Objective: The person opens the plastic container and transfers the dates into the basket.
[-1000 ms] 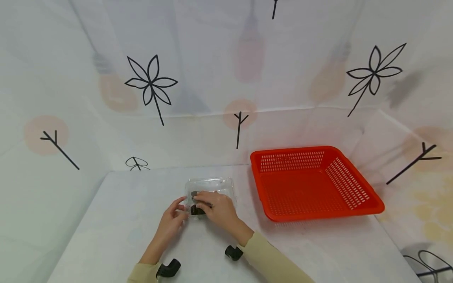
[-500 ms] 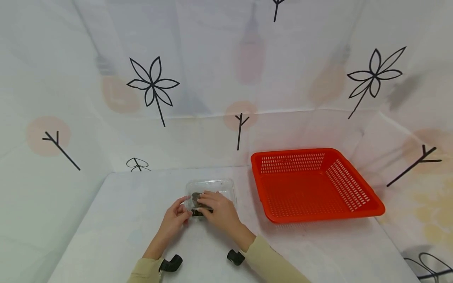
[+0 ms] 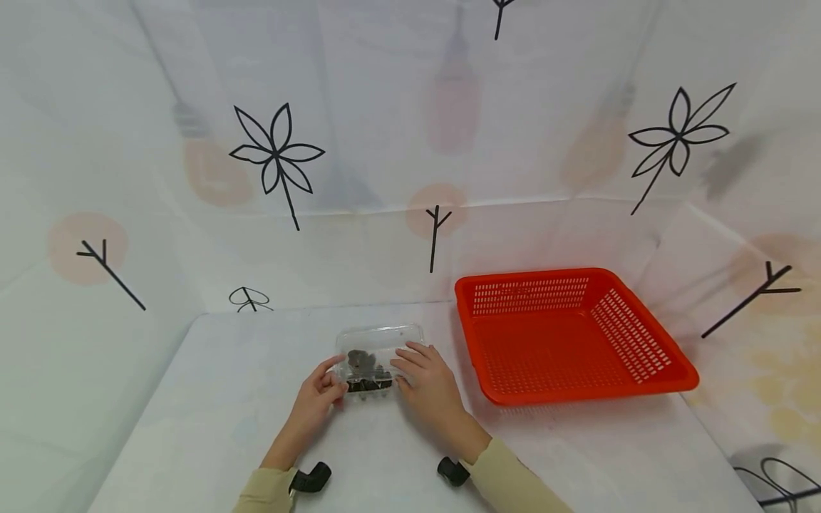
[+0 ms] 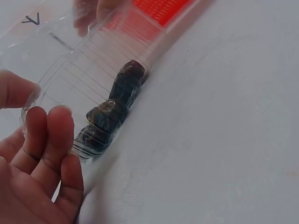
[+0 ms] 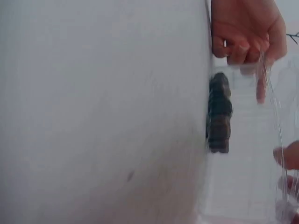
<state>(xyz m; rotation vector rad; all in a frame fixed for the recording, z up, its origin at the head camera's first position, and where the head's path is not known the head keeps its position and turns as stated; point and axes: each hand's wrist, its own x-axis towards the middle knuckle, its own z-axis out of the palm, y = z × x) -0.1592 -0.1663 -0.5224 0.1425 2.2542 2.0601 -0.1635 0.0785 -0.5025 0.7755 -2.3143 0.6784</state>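
A clear plastic box (image 3: 408, 333) stands on the white table, holding several dark brown-black lumpy pieces (image 4: 112, 109), their exact kind unclear through the plastic. They lie along its floor, toward the near left in the head view. My left hand (image 3: 314, 393) pinches the box's left wall, with fingers on both sides of the rim, as the left wrist view shows. At the box's right side is my right hand (image 3: 432, 381), its fingers fairly straight over the rim and nothing between them. In the right wrist view its fingertips (image 5: 290, 156) show at the frame's edge.
A red slotted plastic basket (image 3: 545, 342) stands to the right of the box. Black wrist-camera mounts (image 3: 311, 477) sit at both sleeves. Behind the table hangs a white cloth (image 3: 372, 256) printed with leaves and twigs.
My right hand has moved right, off the dark pieces to the box's right rim, uncovering them. The left hand stays on the left wall.
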